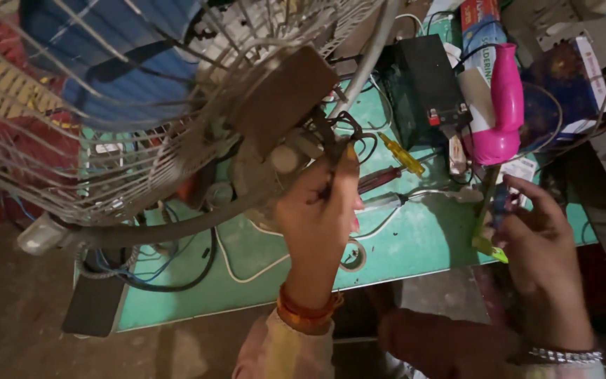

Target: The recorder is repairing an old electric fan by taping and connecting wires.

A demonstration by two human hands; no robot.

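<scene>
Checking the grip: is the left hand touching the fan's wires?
Touching. The head view shows the left hand with its fingers pinched on the dark wires behind the fan motor.

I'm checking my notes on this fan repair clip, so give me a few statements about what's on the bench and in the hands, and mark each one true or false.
1. The left hand is up at the wires behind the fan cage. True.
2. The right hand rests flat on the bare table. False: it is raised at the table's right edge, holding a thin green tool.
3. A pink hair dryer lies at the back right. True.
4. The tabletop is red. False: it is green.
5. A yellow-handled screwdriver lies on the table. True.
6. The fan cage is lying flat on the floor. False: it is up over the table.
</scene>
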